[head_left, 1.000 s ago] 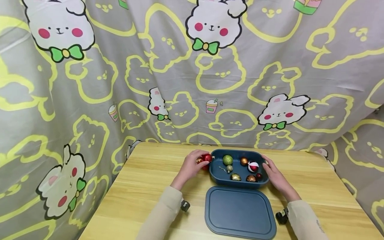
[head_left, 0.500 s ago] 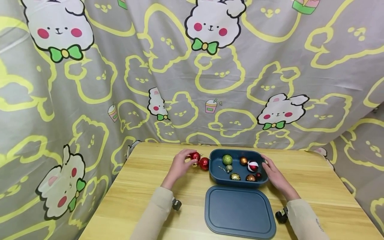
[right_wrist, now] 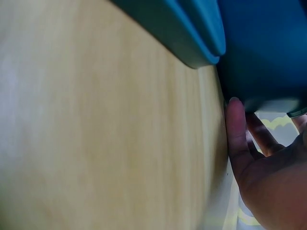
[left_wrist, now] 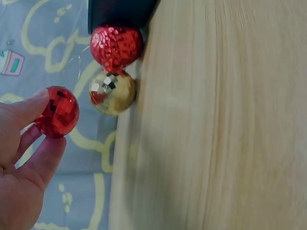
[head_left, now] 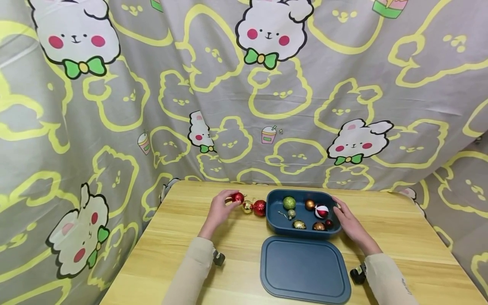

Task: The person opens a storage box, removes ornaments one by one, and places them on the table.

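My left hand (head_left: pixel 220 210) pinches a shiny red faceted Christmas ball (left_wrist: pixel 58 112) between thumb and fingers, left of the box. A gold mirrored ball (left_wrist: pixel 112 92) and a larger textured red ball (left_wrist: pixel 116 46) sit in a row between that hand and the box. The dark blue box (head_left: pixel 275 229) holds several ornaments, among them a green glitter ball (head_left: pixel 289 203), a white-and-red striped ball (head_left: pixel 321 211) and a copper ball (head_left: pixel 310 205). Against the box's right end rests my right hand (head_left: pixel 350 222), fingers extended, thumb touching the wall in the right wrist view.
A flat dark blue lid (head_left: pixel 305 269) lies on the wooden table (head_left: pixel 160 254) in front of the box. Behind the table hangs a grey curtain (head_left: pixel 228 97) with cartoon rabbits, close to the far edge.
My left hand has moved left from beside the box with the red faceted ball, leaving the gold and textured red balls in view. The right hand stays at the box.
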A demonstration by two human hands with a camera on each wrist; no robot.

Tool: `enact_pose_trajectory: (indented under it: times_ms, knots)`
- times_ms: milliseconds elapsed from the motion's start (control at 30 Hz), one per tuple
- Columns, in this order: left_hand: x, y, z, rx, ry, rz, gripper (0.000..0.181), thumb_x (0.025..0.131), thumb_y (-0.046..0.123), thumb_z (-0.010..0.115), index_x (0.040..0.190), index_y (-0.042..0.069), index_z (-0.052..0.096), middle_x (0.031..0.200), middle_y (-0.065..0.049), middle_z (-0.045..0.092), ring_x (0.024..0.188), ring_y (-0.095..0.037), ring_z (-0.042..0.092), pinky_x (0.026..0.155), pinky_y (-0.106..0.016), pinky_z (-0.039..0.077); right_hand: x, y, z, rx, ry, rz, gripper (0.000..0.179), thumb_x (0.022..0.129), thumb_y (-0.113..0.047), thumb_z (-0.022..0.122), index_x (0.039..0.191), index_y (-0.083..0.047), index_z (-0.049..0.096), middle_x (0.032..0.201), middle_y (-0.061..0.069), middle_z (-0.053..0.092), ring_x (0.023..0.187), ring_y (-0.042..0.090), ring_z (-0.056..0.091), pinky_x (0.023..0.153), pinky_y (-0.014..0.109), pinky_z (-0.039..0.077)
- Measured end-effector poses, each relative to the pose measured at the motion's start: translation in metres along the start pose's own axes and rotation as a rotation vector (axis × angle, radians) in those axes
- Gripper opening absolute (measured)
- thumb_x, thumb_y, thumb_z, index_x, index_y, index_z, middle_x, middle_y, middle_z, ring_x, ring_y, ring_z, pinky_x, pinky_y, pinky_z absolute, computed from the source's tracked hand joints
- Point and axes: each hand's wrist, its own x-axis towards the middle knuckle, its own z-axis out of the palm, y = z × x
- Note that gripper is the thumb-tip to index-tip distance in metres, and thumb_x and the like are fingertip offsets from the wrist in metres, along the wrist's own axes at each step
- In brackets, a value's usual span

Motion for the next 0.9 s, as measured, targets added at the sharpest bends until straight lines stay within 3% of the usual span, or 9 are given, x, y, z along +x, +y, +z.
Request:
enact_pose_trajectory:
  times_ms: [200, 367, 767, 900]
  knots:
    - [-0.003, -0.006, -0.003, 0.021, 0.022, -0.022, 0.04, 0.089, 0.002, 0.078, 0.128, -0.002, 0.069, 0.126, -0.02, 0.067, 0.116, -0.037, 0.066, 0.099, -0.041, 0.059, 0.0, 0.0, 0.0, 0.002, -0.001, 0.004, 0.063, 0.115, -0.04, 0.029, 0.167, -0.009, 0.011, 0.169, 0.032, 0.01, 0.148, 0.058, 0.021, 0.117, 0.076, 0.02]
    - [-0.004, -0.01, -0.003, 0.042, 0.01, -0.082, 0.042, 0.089, 0.002, 0.078, 0.13, -0.004, 0.067, 0.128, -0.021, 0.066, 0.118, -0.036, 0.066, 0.1, -0.04, 0.059, 0.0, 0.0, 0.0, 0.008, -0.004, 0.006, 0.063, 0.115, -0.04, 0.029, 0.167, -0.009, 0.011, 0.169, 0.032, 0.01, 0.149, 0.059, 0.019, 0.117, 0.077, 0.018]
    - [-0.005, -0.019, -0.002, 0.16, -0.016, -0.106, 0.04, 0.09, 0.006, 0.078, 0.128, -0.004, 0.068, 0.13, -0.024, 0.066, 0.118, -0.039, 0.067, 0.098, -0.042, 0.059, 0.0, 0.001, 0.001, 0.007, 0.003, 0.0, 0.063, 0.115, -0.04, 0.029, 0.167, -0.008, 0.011, 0.168, 0.032, 0.011, 0.147, 0.057, 0.022, 0.117, 0.076, 0.019]
    - [-0.007, -0.018, 0.0, 0.16, -0.033, -0.134, 0.039, 0.091, 0.006, 0.078, 0.128, -0.004, 0.069, 0.129, -0.024, 0.066, 0.116, -0.039, 0.068, 0.097, -0.043, 0.06, 0.0, 0.001, 0.0, 0.011, 0.001, 0.002, 0.063, 0.115, -0.04, 0.029, 0.167, -0.009, 0.012, 0.169, 0.031, 0.01, 0.148, 0.057, 0.022, 0.117, 0.076, 0.019]
